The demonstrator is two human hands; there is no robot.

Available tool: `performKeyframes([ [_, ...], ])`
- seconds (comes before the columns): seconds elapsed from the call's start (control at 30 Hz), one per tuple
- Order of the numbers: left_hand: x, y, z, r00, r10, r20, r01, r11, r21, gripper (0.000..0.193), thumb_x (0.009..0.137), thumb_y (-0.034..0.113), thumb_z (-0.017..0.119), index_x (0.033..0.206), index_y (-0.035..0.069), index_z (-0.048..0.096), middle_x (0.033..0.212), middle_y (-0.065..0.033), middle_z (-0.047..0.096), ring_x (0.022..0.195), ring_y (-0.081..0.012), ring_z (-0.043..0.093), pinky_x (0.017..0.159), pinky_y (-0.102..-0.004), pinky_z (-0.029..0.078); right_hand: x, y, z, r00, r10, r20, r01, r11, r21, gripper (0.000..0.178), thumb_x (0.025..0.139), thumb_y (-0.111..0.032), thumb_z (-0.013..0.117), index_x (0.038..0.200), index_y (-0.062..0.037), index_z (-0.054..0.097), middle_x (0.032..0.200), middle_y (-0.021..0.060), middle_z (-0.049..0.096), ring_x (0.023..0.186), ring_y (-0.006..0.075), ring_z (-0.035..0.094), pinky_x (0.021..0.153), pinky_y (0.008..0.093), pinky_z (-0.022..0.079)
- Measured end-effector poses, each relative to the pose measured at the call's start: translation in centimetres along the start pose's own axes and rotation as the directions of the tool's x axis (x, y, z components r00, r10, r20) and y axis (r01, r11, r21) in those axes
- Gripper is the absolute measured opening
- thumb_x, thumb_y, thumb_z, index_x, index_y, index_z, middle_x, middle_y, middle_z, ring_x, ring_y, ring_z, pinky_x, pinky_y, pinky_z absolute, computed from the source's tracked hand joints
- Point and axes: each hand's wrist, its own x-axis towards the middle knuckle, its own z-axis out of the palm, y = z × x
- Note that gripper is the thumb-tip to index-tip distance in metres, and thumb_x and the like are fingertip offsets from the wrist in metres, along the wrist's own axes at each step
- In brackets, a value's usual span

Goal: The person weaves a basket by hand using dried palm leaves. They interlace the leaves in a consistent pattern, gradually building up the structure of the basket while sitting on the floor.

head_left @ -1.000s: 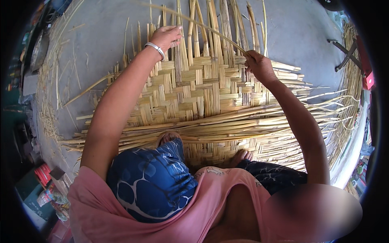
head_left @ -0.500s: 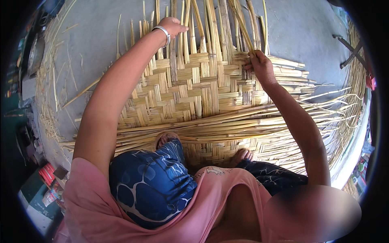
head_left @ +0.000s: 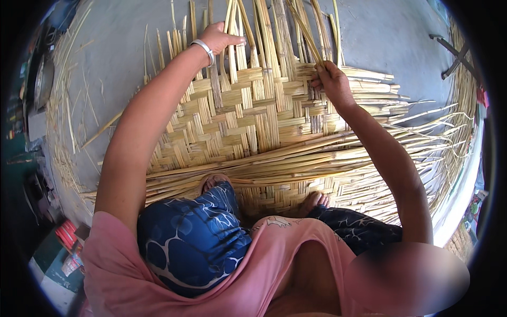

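Observation:
A mat of flat yellow reed strips (head_left: 264,119) lies on the floor before me, woven crosswise, with loose upright strips fanning out from its far edge. At that far edge, my left hand (head_left: 219,39), with a silver bracelet at the wrist, is closed on some upright reed strips (head_left: 231,55). Its thumb lies across them and the fingertips are partly hidden behind. My right hand (head_left: 334,84) pinches one long reed strip (head_left: 305,30) near the mat's far right corner; the strip slants up and away to the left.
A bundle of loose long reeds (head_left: 296,158) lies across the mat just beyond my feet. More stalks (head_left: 71,113) are scattered at the left. Dark crossed metal legs (head_left: 455,58) stand at the far right. Red packages (head_left: 66,232) are at the lower left.
My left hand has shifted slightly left, its thumb now stretched further out over the strips. My right hand keeps its strip and sits a little further left in view.

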Motion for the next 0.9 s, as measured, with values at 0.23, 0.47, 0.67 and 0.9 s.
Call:
performKeyframes([
  [0.23,0.3,-0.9,0.7,0.991,0.131,-0.020,-0.133,0.982,-0.137,0.053,0.077,0.016,0.072,0.117,-0.007,0.046,0.101,-0.0133,0.064,0.091,-0.0176,0.064,0.081,-0.0276,0.050,0.0,-0.1,0.3,1.000,0.021,-0.019,-0.020,0.999,0.047,0.021,0.094,-0.016,0.049,0.107,-0.0005,0.055,0.078,0.0050,0.061,0.063,0.0088,0.059,0.055,0.0224,0.047],
  [0.47,0.2,2.1,-0.8,0.960,0.182,0.212,0.056,0.617,-0.785,0.057,0.097,0.045,0.025,0.122,-0.003,0.045,0.124,-0.0245,0.050,0.118,-0.0333,0.049,0.097,-0.0443,0.044,0.0,0.0,-0.1,1.000,0.024,-0.009,-0.023,0.998,0.060,0.020,0.095,-0.016,0.048,0.105,-0.0005,0.056,0.076,0.0047,0.060,0.063,0.0089,0.058,0.055,0.0229,0.047],
  [0.67,1.7,3.3,-0.6,0.821,0.199,0.535,0.172,0.807,-0.564,0.045,0.094,0.025,0.042,0.128,-0.004,0.041,0.138,-0.0208,0.035,0.125,-0.0331,0.042,0.091,-0.0449,0.049,-0.4,-0.6,0.2,0.998,0.054,-0.022,-0.053,0.997,0.064,0.021,0.095,-0.015,0.047,0.107,0.0001,0.055,0.078,0.0050,0.060,0.063,0.0091,0.057,0.056,0.0233,0.047],
  [0.9,3.1,4.7,1.0,0.858,-0.042,0.512,0.247,0.907,-0.340,0.061,0.092,0.026,0.051,0.139,-0.001,0.022,0.148,-0.0174,0.014,0.118,-0.0399,0.046,0.078,-0.0441,0.056,-0.4,-0.4,0.0,0.999,0.040,0.012,-0.041,0.996,0.085,0.021,0.095,-0.016,0.047,0.106,0.0003,0.054,0.078,0.0045,0.059,0.064,0.0090,0.057,0.057,0.0228,0.047],
])
